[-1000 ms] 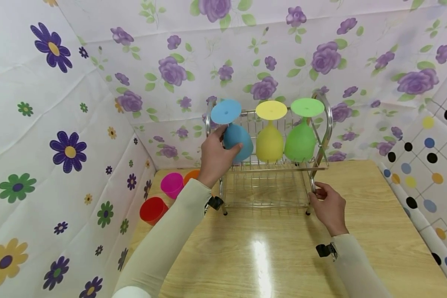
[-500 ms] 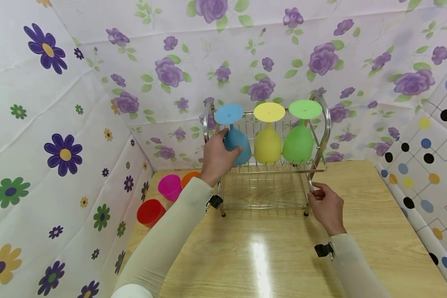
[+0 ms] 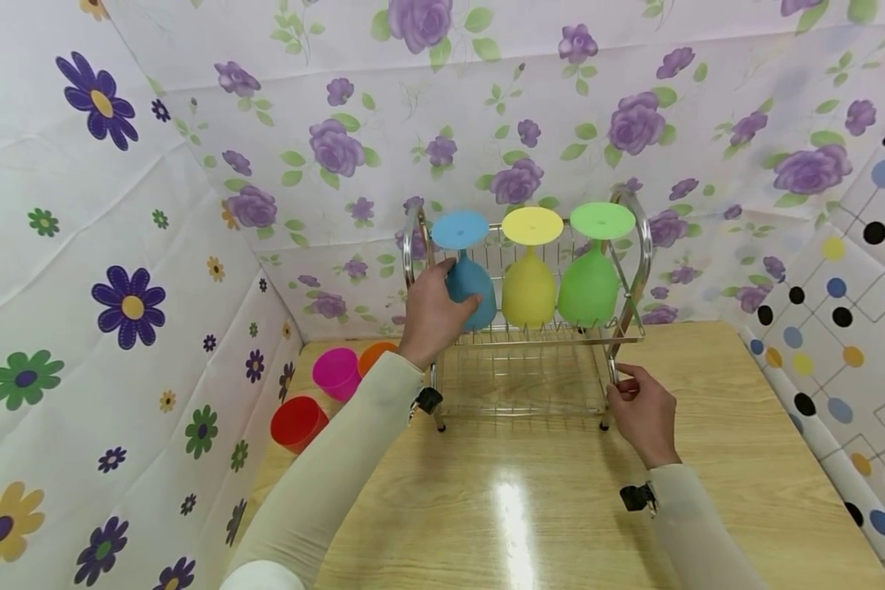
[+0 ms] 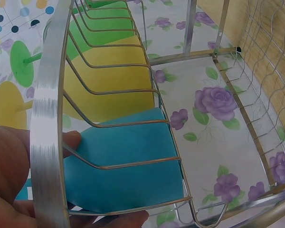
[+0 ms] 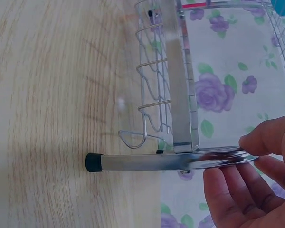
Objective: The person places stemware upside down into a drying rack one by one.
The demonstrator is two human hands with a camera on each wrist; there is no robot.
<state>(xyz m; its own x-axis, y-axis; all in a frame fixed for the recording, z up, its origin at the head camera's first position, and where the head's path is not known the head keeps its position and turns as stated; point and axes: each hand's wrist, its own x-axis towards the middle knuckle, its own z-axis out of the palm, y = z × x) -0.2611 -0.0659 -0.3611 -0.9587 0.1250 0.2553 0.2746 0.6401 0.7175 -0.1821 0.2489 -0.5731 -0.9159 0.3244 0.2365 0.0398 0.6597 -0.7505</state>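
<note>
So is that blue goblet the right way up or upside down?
Upside down: the blue goblet has its flat foot on top and its bowl below.

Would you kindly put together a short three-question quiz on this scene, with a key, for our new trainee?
1. True or false: the green goblet stands with its foot upward.
2. Which goblet does the left hand hold? A) yellow; B) blue; C) green.
3. Fill in the blank: the right hand grips the side of the metal ____.

Key:
1. True; its bowl points down.
2. B, the blue goblet.
3. Dish rack.
</note>
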